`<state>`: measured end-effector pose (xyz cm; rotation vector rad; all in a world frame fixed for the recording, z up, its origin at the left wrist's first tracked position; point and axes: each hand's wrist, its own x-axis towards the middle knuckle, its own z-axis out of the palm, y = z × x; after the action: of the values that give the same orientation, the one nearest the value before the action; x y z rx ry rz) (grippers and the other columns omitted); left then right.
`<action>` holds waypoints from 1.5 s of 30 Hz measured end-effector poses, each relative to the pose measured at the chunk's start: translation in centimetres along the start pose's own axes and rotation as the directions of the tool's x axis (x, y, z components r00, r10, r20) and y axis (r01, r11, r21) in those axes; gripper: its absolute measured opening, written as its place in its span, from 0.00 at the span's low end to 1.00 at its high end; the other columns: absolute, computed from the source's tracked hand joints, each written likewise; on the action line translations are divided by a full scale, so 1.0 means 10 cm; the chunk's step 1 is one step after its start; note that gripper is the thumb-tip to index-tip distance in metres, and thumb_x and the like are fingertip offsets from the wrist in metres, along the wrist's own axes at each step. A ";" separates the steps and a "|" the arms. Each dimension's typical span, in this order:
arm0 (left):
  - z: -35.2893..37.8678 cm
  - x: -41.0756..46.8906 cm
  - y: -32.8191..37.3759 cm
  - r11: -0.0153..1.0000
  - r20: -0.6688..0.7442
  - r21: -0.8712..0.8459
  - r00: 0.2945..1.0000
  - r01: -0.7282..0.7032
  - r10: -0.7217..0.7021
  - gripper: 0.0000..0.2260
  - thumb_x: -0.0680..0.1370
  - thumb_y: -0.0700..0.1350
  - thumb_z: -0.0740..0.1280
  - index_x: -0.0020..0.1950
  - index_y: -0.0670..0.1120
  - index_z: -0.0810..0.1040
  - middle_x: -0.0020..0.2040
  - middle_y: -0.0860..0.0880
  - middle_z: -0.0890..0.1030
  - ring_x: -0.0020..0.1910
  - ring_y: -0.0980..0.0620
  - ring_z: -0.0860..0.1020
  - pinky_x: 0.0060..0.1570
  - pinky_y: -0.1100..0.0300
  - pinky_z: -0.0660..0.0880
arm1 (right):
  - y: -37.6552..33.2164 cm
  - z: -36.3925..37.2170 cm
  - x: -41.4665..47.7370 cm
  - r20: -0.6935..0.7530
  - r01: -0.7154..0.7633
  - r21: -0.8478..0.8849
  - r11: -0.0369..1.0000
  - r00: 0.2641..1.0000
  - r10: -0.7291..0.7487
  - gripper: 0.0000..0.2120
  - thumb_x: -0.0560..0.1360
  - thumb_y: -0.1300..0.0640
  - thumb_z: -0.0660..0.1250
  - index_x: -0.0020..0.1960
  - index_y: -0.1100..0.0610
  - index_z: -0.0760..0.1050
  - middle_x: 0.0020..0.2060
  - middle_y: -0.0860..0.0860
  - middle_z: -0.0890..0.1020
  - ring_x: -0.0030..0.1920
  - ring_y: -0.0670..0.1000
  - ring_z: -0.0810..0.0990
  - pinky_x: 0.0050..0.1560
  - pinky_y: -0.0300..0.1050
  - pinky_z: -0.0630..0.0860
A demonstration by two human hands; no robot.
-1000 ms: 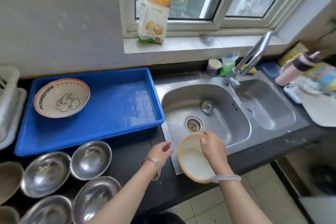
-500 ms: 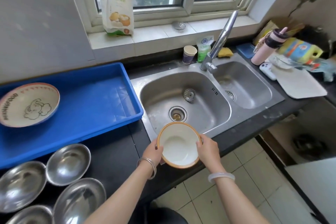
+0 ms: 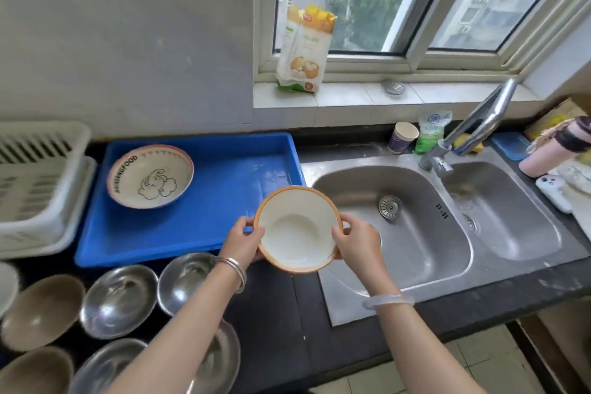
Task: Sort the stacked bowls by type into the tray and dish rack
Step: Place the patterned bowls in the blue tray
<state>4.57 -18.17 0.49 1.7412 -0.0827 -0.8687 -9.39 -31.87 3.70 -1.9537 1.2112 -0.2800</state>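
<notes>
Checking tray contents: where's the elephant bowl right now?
In the head view, the elephant bowl sits in the far-left part of the blue tray, just right of the white dish rack and apart from both hands.

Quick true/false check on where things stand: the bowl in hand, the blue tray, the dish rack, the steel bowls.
1. Both hands hold the orange-rimmed bowl: left hand, right hand. True.
2. The blue tray holds two bowls. False: only the elephant bowl.
3. The dish rack is right of the sink. False: it is at far left.
4. Steel bowls sit on the counter in front of the tray. True.
</notes>
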 end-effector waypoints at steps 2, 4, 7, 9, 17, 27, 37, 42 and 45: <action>-0.27 0.07 0.05 0.999 -0.058 -0.041 0.998 0.003 -0.005 0.05 0.77 0.42 0.63 0.42 0.47 0.70 0.41 0.47 0.77 0.41 0.47 0.78 0.36 0.56 0.79 | -0.24 0.18 0.12 0.052 0.033 0.003 0.999 0.998 -0.033 0.10 0.74 0.61 0.62 0.52 0.54 0.80 0.38 0.51 0.83 0.38 0.54 0.83 0.40 0.52 0.83; -0.54 0.15 0.07 0.997 -0.118 -0.074 0.993 -0.020 0.011 0.04 0.76 0.42 0.64 0.41 0.46 0.71 0.42 0.47 0.78 0.41 0.47 0.79 0.37 0.56 0.80 | -0.48 0.39 0.25 0.097 0.062 0.010 0.998 0.993 -0.062 0.09 0.74 0.60 0.62 0.51 0.54 0.79 0.40 0.53 0.83 0.36 0.53 0.83 0.35 0.46 0.83; -0.92 0.32 0.11 0.988 -0.222 -0.140 0.974 -0.070 0.038 0.05 0.75 0.41 0.66 0.40 0.46 0.73 0.41 0.48 0.78 0.37 0.51 0.78 0.29 0.65 0.79 | -0.84 0.73 0.40 0.152 0.084 0.060 0.995 0.984 -0.092 0.09 0.75 0.60 0.63 0.51 0.54 0.79 0.37 0.50 0.82 0.30 0.49 0.83 0.31 0.43 0.82; -1.15 0.44 0.14 0.975 -0.283 -0.199 0.958 -0.096 0.037 0.06 0.75 0.39 0.66 0.39 0.47 0.73 0.39 0.49 0.78 0.37 0.53 0.77 0.26 0.68 0.77 | -1.06 0.99 0.51 0.186 0.102 0.092 0.991 0.975 -0.118 0.10 0.75 0.60 0.63 0.54 0.57 0.79 0.40 0.54 0.83 0.34 0.53 0.83 0.37 0.50 0.83; -1.93 1.06 0.23 0.993 -0.424 -0.056 0.903 -0.108 0.074 0.06 0.76 0.41 0.65 0.46 0.40 0.78 0.49 0.39 0.81 0.48 0.41 0.80 0.50 0.47 0.79 | -1.80 1.90 0.92 0.247 0.176 0.043 0.983 0.952 -0.181 0.10 0.75 0.60 0.62 0.50 0.62 0.79 0.44 0.60 0.83 0.42 0.61 0.83 0.46 0.59 0.81; -2.20 1.51 0.20 0.998 -0.502 0.060 0.863 -0.018 0.045 0.11 0.77 0.41 0.62 0.56 0.38 0.79 0.53 0.39 0.81 0.52 0.39 0.77 0.49 0.53 0.72 | -2.04 2.55 1.22 0.280 0.102 -0.025 0.995 0.956 -0.091 0.11 0.73 0.65 0.60 0.47 0.68 0.79 0.41 0.64 0.83 0.42 0.64 0.83 0.47 0.61 0.80; -2.26 1.65 0.03 0.999 -0.517 0.031 0.856 0.015 0.003 0.10 0.77 0.42 0.63 0.54 0.40 0.79 0.53 0.39 0.81 0.52 0.39 0.78 0.52 0.50 0.73 | -1.96 2.73 1.24 0.300 0.126 -0.073 0.989 0.949 -0.098 0.10 0.74 0.65 0.59 0.47 0.66 0.79 0.42 0.63 0.83 0.44 0.63 0.82 0.48 0.60 0.80; -2.29 1.66 -0.01 0.999 -0.519 0.029 0.855 0.024 -0.005 0.10 0.77 0.42 0.62 0.55 0.41 0.79 0.54 0.40 0.81 0.53 0.39 0.78 0.54 0.48 0.74 | -1.92 2.79 1.22 0.311 0.146 -0.078 0.986 0.943 -0.115 0.11 0.75 0.64 0.59 0.50 0.63 0.79 0.44 0.61 0.83 0.45 0.62 0.82 0.49 0.58 0.80; -2.26 1.64 -0.01 1.000 -0.533 0.023 0.846 0.016 -0.002 0.11 0.77 0.40 0.62 0.57 0.42 0.78 0.56 0.41 0.81 0.54 0.39 0.77 0.56 0.47 0.74 | -1.89 2.81 1.20 0.332 0.159 -0.060 0.985 0.934 -0.130 0.11 0.76 0.63 0.59 0.53 0.60 0.78 0.45 0.58 0.83 0.46 0.60 0.82 0.50 0.57 0.80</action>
<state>29.62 -7.59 -5.67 1.9511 0.2868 -0.3608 24.75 -23.20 -3.52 -2.0689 0.8777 0.0263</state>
